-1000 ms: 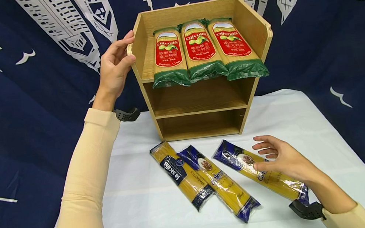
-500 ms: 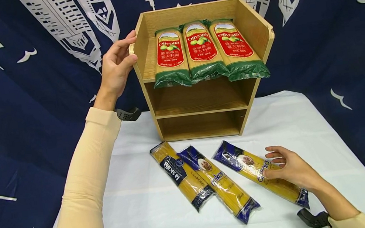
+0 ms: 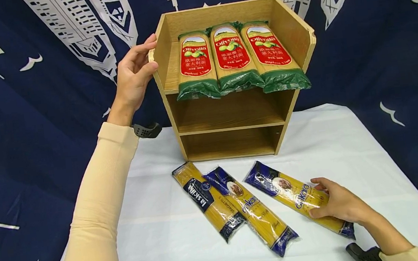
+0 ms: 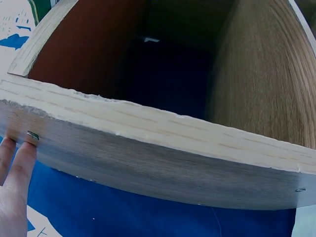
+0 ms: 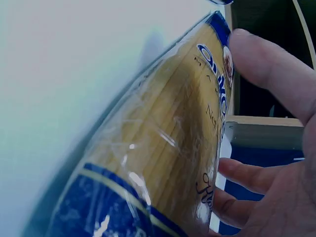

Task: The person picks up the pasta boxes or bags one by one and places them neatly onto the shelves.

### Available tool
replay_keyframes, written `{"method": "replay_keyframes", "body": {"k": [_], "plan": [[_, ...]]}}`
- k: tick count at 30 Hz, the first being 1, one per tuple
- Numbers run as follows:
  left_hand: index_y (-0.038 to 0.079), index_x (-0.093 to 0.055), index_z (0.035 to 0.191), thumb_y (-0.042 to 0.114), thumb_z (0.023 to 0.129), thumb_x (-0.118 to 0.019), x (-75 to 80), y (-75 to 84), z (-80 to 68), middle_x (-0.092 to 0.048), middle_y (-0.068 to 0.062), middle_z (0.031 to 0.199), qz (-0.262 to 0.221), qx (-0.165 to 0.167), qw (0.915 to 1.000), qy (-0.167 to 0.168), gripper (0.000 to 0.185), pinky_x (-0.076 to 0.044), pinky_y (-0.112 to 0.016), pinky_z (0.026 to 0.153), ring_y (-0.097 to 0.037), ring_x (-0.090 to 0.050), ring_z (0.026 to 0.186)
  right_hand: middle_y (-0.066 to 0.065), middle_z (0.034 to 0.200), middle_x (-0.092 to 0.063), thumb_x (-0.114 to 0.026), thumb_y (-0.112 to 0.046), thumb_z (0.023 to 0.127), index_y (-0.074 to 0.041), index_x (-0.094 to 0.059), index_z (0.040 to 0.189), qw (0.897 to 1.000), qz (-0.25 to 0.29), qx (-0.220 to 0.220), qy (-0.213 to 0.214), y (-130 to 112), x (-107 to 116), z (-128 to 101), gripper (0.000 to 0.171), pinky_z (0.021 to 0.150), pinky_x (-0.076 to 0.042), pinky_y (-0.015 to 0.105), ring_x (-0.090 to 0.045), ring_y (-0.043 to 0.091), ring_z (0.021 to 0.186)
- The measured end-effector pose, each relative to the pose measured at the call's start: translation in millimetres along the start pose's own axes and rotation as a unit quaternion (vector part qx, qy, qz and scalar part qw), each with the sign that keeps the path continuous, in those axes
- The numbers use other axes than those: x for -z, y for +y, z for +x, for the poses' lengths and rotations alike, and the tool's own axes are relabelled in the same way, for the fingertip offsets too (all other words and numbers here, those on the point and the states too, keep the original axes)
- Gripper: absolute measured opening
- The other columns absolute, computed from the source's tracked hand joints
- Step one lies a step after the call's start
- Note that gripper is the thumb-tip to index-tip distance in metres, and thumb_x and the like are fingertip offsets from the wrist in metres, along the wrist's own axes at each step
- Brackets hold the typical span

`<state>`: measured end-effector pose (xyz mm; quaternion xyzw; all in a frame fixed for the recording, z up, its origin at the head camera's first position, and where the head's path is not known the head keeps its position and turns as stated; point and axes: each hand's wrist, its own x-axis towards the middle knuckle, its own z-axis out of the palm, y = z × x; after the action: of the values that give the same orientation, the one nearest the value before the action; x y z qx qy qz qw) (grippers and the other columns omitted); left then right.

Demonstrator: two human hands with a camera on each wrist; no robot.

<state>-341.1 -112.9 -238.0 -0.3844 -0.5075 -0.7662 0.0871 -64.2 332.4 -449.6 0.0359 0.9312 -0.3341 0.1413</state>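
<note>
My left hand [image 3: 132, 77] holds the upper left side panel of a wooden shelf [image 3: 231, 128], thumb in front and fingers over the edge. In the left wrist view, fingers [image 4: 20, 165] rest against the panel's outer face. My right hand [image 3: 340, 201] is low over the rightmost Ankara spaghetti pack [image 3: 286, 196], its thumb and fingers spread across the pack, which lies on the table. The right wrist view has the thumb [image 5: 269, 69] and fingers [image 5: 247, 177] beside the pack's printed face; firm contact is unclear. Another Ankara spaghetti pack [image 3: 257, 212] lies left, touching a La Sicilia spaghetti pack [image 3: 209, 203].
Three Olivoilà spaghetti packs [image 3: 231, 53] lie side by side on the top shelf, their green ends past its front edge. Below are two bare compartments. A white cloth [image 3: 153, 221] covers the table, and a dark blue patterned curtain [image 3: 40, 122] hangs behind.
My right hand has moved rightward and down along the rightmost Ankara pack, coming closer to it. The left hand stays on the shelf's side panel. The packs have not moved.
</note>
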Motion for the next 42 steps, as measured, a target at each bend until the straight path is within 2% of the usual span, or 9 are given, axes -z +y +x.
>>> {"method": "replay_keyframes", "body": {"k": [4,11,18,24,28,34,37,42], "plan": [[0.001,-0.069,0.119,0.023,0.073,-0.094,0.1,-0.1,-2.3,-0.049,-0.019,0.152,0.000,0.003,1.0000,0.001,0.056,-0.039,-0.042,0.113,-0.028,-0.044,0.142,0.029,0.121,-0.056,-0.097,-0.026,0.063,0.012,-0.044,0.141,0.999,-0.032,0.002,-0.012,3,-1,1,0.102,0.084,-0.050,0.053,-0.058,0.034,0.100],[0.000,-0.069,0.119,0.018,0.078,-0.091,0.2,-0.3,-1.6,-0.048,-0.019,0.153,0.005,0.001,1.0000,-0.002,0.050,-0.039,-0.043,0.113,-0.028,-0.044,0.143,0.018,0.104,-0.061,-0.095,-0.016,0.062,0.015,-0.050,0.130,0.998,-0.061,-0.020,-0.028,0,-1,5,0.087,0.075,-0.052,0.047,-0.057,0.028,0.087],[0.001,-0.069,0.119,-0.002,0.087,-0.076,-1.2,1.8,0.0,-0.048,-0.019,0.152,0.007,-0.003,1.0000,-0.004,0.033,-0.039,-0.045,0.113,-0.027,-0.044,0.143,0.009,0.087,-0.061,-0.099,-0.021,0.059,0.016,-0.054,0.122,0.996,-0.059,-0.050,-0.044,-3,4,9,0.085,0.063,-0.053,0.039,-0.059,0.023,0.073],[0.000,-0.069,0.119,0.010,0.081,-0.087,-0.1,1.5,-0.7,-0.049,-0.018,0.152,0.004,0.000,1.0000,0.000,0.043,-0.039,-0.044,0.113,-0.027,-0.044,0.143,0.007,0.078,-0.061,-0.101,-0.026,0.054,0.011,-0.063,0.103,0.997,-0.060,-0.040,-0.039,0,5,10,0.072,0.060,-0.052,0.036,-0.058,0.021,0.067],[0.000,-0.069,0.118,0.014,0.079,-0.090,-0.6,2.0,-0.5,-0.049,-0.018,0.152,-0.002,0.004,1.0000,0.002,0.047,-0.039,-0.043,0.113,-0.027,-0.044,0.142,0.007,0.076,-0.062,-0.101,-0.026,0.053,0.009,-0.065,0.098,0.997,-0.053,-0.039,-0.041,-1,4,11,0.067,0.060,-0.051,0.035,-0.059,0.021,0.066],[0.001,-0.070,0.118,0.017,0.077,-0.092,-0.3,0.5,1.2,-0.048,-0.020,0.152,-0.004,-0.001,1.0000,-0.002,0.050,-0.039,-0.044,0.113,-0.027,-0.044,0.143,0.008,0.077,-0.064,-0.100,-0.021,0.054,0.012,-0.065,0.103,0.997,-0.010,-0.039,-0.059,2,1,9,0.069,0.058,-0.054,0.035,-0.062,0.021,0.064],[0.001,-0.070,0.118,0.018,0.076,-0.092,0.2,-0.2,1.4,-0.048,-0.021,0.152,-0.002,-0.005,1.0000,-0.002,0.051,-0.039,-0.044,0.113,-0.028,-0.044,0.142,0.008,0.075,-0.065,-0.099,-0.018,0.057,0.012,-0.066,0.102,0.996,0.040,-0.026,-0.079,6,-2,7,0.064,0.058,-0.056,0.036,-0.064,0.021,0.063],[0.000,-0.070,0.119,0.020,0.076,-0.093,0.2,-0.1,0.8,-0.048,-0.021,0.152,-0.001,-0.007,1.0000,-0.002,0.052,-0.040,-0.044,0.113,-0.028,-0.044,0.142,0.012,0.079,-0.066,-0.093,-0.009,0.068,0.017,-0.061,0.104,0.981,0.135,0.006,-0.136,11,-7,2,0.055,0.060,-0.059,0.040,-0.066,0.024,0.067]]}}
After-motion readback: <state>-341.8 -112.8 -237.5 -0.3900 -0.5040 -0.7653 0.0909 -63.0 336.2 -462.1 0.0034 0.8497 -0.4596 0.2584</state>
